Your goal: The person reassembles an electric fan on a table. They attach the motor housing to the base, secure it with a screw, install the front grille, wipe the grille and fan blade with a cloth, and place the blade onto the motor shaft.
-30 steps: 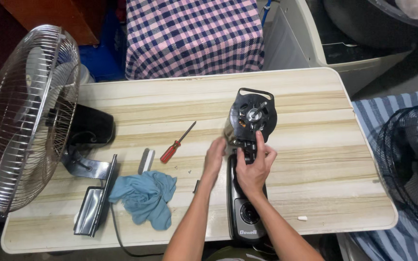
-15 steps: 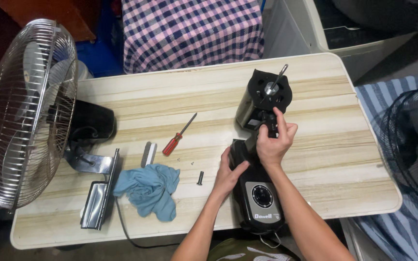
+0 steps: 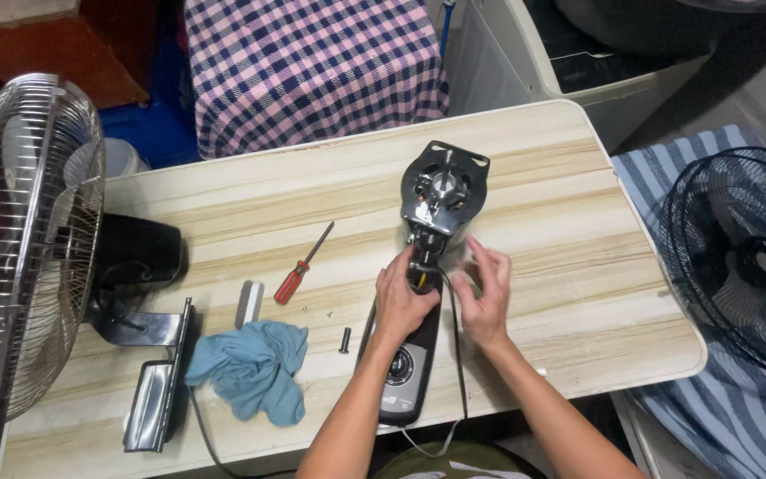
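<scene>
Both hands on a stripped fan lying on the surface.
The left hand [image 3: 403,302] wraps the fan's neck [image 3: 425,266] under the motor [image 3: 443,191]; the right hand [image 3: 482,297], fingers spread, seems to touch the cord [image 3: 458,355]. A bolt [image 3: 345,339] lies left of them.

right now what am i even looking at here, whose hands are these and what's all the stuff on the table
This is a view from a camera worn on a person's head, looking down at their own two bare hands. The left hand has its grip on the neck of a stripped fan body, with the motor showing on top. The right hand is open beside it. On the wooden table lie a red screwdriver, a small black bolt, a blue rag and a complete metal fan.
</scene>
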